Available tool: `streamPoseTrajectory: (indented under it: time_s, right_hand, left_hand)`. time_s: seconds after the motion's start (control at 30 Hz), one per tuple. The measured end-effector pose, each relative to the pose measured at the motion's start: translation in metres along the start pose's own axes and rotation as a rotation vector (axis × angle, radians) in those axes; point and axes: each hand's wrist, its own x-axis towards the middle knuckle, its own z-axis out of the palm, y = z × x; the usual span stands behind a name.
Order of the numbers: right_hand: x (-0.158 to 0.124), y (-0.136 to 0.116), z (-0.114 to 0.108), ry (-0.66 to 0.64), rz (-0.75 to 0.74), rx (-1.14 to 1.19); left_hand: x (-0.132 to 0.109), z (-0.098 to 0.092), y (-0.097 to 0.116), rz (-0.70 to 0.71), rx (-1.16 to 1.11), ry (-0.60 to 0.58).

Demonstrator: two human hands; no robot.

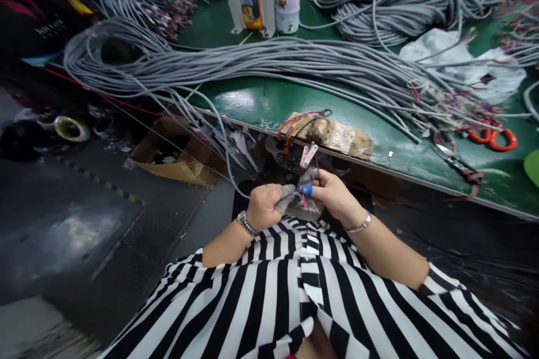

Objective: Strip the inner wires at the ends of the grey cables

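Note:
In front of my body, below the bench edge, both hands meet at the end of a grey cable [229, 157]. My left hand [269, 202], with grey-wrapped fingertips, is closed around the cable. Thin coloured wires [309, 203] fan out beneath the fingers of my right hand [330, 193]. That hand pinches at the cable's end, with blue tape on the thumb and grey wrapping on a finger. The exact grip point is partly hidden by the fingers. Just above hangs a pink clip [309, 155] at the edge of a taped wooden block [343, 137].
A long bundle of grey cables [252, 61] lies across the green bench [240, 95]. Orange-handled scissors [497, 137] and pliers [457, 162] rest at right. Behind stand a bottle [288, 3] and more coiled cable [391, 5]. A cardboard box [181, 165] sits on the floor.

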Motion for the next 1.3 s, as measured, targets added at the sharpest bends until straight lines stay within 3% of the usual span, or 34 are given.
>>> streamPoseTrajectory:
  time_s: [0.13,0.23,0.37,0.5,0.57,0.67,0.77,0.83,0.9,1.07,1.17,1.3]
  right_hand:
    - [0.0,0.009,0.002,0.059,-0.023,0.056]
    - [0.001,0.014,0.004,0.073,0.024,0.128]
    - [0.001,0.02,0.011,0.043,0.047,0.211]
    - [0.002,0.026,0.017,0.105,-0.112,0.16]
    - [0.002,0.03,0.017,0.182,-0.261,0.011]
    - [-0.001,0.034,0.017,0.217,-0.535,-0.44]
    - [-0.009,0.033,0.018,0.075,-0.793,-0.888]
    - [-0.013,0.03,0.018,-0.035,-0.87,-0.98]
    - [-0.016,0.028,0.017,-0.037,-0.853,-0.933]
    - [-0.007,0.023,0.014,0.237,-0.571,-0.839]
    - [0.002,0.02,0.018,0.251,-0.436,-0.923]
    - [0.01,0.019,0.025,0.307,-0.402,-0.926]
  left_hand:
    - [-0.004,0.0,-0.002,-0.067,-0.053,-0.025]
    - [-0.007,0.002,0.0,-0.194,-0.176,0.003]
    - [-0.005,0.008,0.009,-0.573,-0.51,0.082]
    - [0.0,0.017,0.015,-0.926,-0.79,0.127]
    - [0.002,0.021,0.017,-1.032,-0.864,0.152]
    - [0.004,0.025,0.018,-1.124,-0.967,0.165]
    - [0.006,0.028,0.018,-1.134,-1.069,0.235]
    - [0.008,0.027,0.018,-1.141,-1.121,0.305]
    - [0.01,0.023,0.017,-1.178,-1.144,0.317]
    - [0.011,0.019,0.019,-1.189,-1.13,0.257]
    - [0.006,0.026,0.021,-1.146,-1.1,0.248]
    - [-0.002,0.035,0.022,-1.092,-1.011,0.194]
